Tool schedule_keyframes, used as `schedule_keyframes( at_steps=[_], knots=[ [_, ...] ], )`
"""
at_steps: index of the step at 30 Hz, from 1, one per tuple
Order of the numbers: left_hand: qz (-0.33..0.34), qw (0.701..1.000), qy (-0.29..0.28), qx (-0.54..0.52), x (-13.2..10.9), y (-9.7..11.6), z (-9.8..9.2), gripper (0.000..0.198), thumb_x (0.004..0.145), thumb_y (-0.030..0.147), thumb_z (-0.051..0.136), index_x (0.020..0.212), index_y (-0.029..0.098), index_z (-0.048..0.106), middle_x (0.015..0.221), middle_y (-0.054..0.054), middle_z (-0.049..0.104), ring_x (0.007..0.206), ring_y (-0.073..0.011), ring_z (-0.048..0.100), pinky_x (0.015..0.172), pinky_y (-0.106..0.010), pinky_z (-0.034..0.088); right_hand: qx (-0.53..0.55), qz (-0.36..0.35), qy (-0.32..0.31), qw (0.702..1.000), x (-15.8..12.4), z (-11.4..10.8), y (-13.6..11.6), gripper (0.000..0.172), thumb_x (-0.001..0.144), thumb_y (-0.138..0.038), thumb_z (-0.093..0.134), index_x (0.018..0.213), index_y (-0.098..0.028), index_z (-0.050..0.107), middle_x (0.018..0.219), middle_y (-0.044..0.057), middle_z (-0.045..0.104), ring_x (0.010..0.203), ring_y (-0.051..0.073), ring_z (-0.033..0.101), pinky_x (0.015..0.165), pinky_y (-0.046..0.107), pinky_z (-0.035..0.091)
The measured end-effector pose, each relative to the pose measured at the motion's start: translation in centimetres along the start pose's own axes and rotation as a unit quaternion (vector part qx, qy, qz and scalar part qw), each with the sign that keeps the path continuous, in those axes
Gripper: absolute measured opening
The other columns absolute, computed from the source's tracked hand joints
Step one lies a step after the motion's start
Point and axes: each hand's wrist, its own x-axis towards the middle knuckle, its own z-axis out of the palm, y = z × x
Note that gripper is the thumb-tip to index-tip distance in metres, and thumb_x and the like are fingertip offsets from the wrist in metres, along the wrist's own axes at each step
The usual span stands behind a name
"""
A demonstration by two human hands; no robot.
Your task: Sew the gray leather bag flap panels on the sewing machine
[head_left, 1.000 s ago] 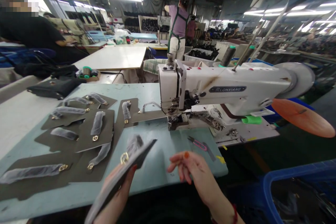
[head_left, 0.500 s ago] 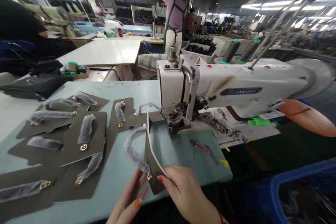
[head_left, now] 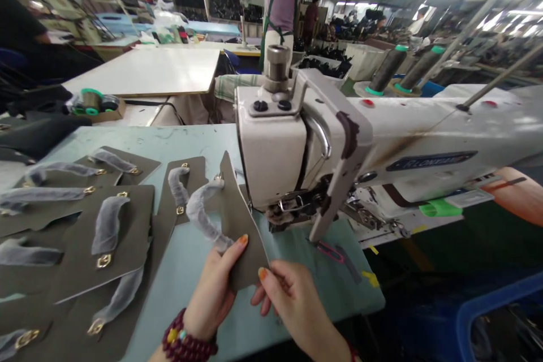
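Observation:
My left hand (head_left: 214, 291) and my right hand (head_left: 292, 300) both pinch the near edge of a grey-brown panel (head_left: 237, 223). The panel carries a foam-wrapped handle (head_left: 202, 219) fixed by gold rings. It stands tilted, and its far edge lies close to the needle area (head_left: 282, 212) of a white sewing machine (head_left: 382, 136). My left thumb rests on the panel's face. My right thumb and fingers close on its lower corner. A beaded bracelet (head_left: 186, 342) circles my left wrist.
Several more panels with wrapped handles (head_left: 106, 226) lie spread over the pale blue table (head_left: 186, 260) at the left. Pink snips (head_left: 328, 250) lie by the machine. A blue bin (head_left: 500, 317) stands low right. Thread cones (head_left: 388, 68) stand behind. A person in an apron (head_left: 278, 0) works far back.
My left hand carried the panel from low left toward the machine. My right hand joined it on the panel. The view moved closer to the machine head.

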Motion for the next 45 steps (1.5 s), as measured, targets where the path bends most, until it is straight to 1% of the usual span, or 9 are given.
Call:
schedule_keyframes(
  at_steps=[7, 15, 18, 22, 27, 32, 38, 41, 45],
  knots=[
    [0.033, 0.999, -0.004, 0.012, 3.8, 1.7, 2.0, 0.038, 0.065, 0.034, 0.082, 0.092, 0.013, 0.065, 0.066, -0.002, 0.07, 0.049, -0.0153, 0.061, 0.047, -0.025, 0.051, 0.041, -0.011, 0.058, 0.997, 3.6, -0.2, 0.9, 0.042, 0.097, -0.045, 0.047, 0.072, -0.014, 0.06, 0.059, 0.005, 0.067, 0.044, 0.008, 0.056, 0.043, 0.015, 0.037],
    [0.092, 0.993, 0.03, 0.062, 5.2, 4.3, 4.4, 0.022, 0.053, 0.02, 0.079, 0.071, 0.019, 0.066, 0.053, 0.002, 0.061, 0.052, -0.0173, 0.059, 0.047, -0.024, 0.047, 0.078, -0.013, 0.101, 0.992, 5.3, -0.1, 0.9, 0.044, 0.094, -0.047, 0.049, 0.07, -0.013, 0.063, 0.058, 0.005, 0.069, 0.043, 0.008, 0.057, 0.041, 0.014, 0.035],
    [0.109, 0.991, 0.015, 0.073, 5.2, 4.4, 4.9, 0.021, 0.055, 0.021, 0.08, 0.072, 0.019, 0.067, 0.06, -0.002, 0.066, 0.067, -0.0219, 0.065, 0.058, -0.027, 0.052, 0.081, -0.015, 0.113, 0.99, 5.4, -0.2, 1.1, 0.044, 0.095, -0.045, 0.048, 0.068, -0.013, 0.061, 0.056, 0.005, 0.068, 0.041, 0.008, 0.057, 0.041, 0.014, 0.035],
    [0.126, 0.99, -0.003, 0.062, 5.5, 3.8, 4.6, 0.029, 0.06, 0.024, 0.08, 0.086, 0.018, 0.069, 0.086, -0.005, 0.074, 0.084, -0.0231, 0.067, 0.072, -0.029, 0.054, 0.083, -0.03, 0.107, 0.99, 5.3, -0.3, 1.5, 0.042, 0.096, -0.044, 0.048, 0.072, -0.013, 0.063, 0.061, 0.006, 0.071, 0.043, 0.008, 0.059, 0.042, 0.014, 0.037],
    [0.121, 0.99, -0.017, 0.076, 6.2, 3.2, 3.2, 0.039, 0.062, 0.026, 0.084, 0.097, 0.016, 0.068, 0.098, -0.006, 0.075, 0.084, -0.0202, 0.066, 0.071, -0.026, 0.053, 0.08, -0.045, 0.108, 0.99, 5.2, -0.3, 1.7, 0.044, 0.096, -0.045, 0.047, 0.069, -0.014, 0.062, 0.06, 0.006, 0.071, 0.042, 0.009, 0.059, 0.042, 0.015, 0.039],
    [0.043, 0.986, -0.123, 0.104, 5.6, 3.0, 0.7, 0.03, 0.074, 0.027, 0.08, 0.099, 0.016, 0.068, 0.091, -0.004, 0.073, 0.079, -0.0147, 0.064, 0.07, -0.022, 0.052, 0.073, -0.048, 0.113, 0.99, 5.2, -0.3, 1.5, 0.042, 0.095, -0.044, 0.049, 0.069, -0.014, 0.062, 0.062, 0.006, 0.071, 0.044, 0.009, 0.06, 0.043, 0.015, 0.04],
    [-0.075, 0.971, -0.159, 0.164, 5.4, 3.1, -0.6, 0.023, 0.077, 0.034, 0.078, 0.078, 0.014, 0.068, 0.068, 0.001, 0.062, 0.052, -0.006, 0.048, 0.044, -0.014, 0.039, 0.068, -0.054, 0.121, 0.989, 5.2, -0.2, 1.2, 0.038, 0.094, -0.043, 0.051, 0.071, -0.014, 0.061, 0.063, 0.006, 0.071, 0.045, 0.009, 0.06, 0.044, 0.016, 0.041],
    [-0.118, 0.958, -0.19, 0.178, 6.0, 3.3, -0.6, 0.029, 0.076, 0.038, 0.078, 0.069, 0.013, 0.067, 0.06, 0.001, 0.058, 0.047, -0.0058, 0.046, 0.042, -0.015, 0.037, 0.072, -0.052, 0.127, 0.988, 5.1, -0.2, 1.1, 0.038, 0.093, -0.043, 0.052, 0.072, -0.013, 0.062, 0.063, 0.006, 0.071, 0.045, 0.009, 0.06, 0.044, 0.015, 0.04],
    [-0.118, 0.964, -0.191, 0.145, 6.2, 3.5, -0.5, 0.023, 0.069, 0.03, 0.085, 0.072, 0.013, 0.07, 0.062, 0.001, 0.06, 0.052, -0.0056, 0.05, 0.045, -0.014, 0.038, 0.093, -0.031, 0.133, 0.986, 5.0, 0.0, 0.9, 0.037, 0.091, -0.043, 0.053, 0.071, -0.013, 0.062, 0.062, 0.006, 0.07, 0.044, 0.009, 0.059, 0.043, 0.015, 0.04]
  ],
)
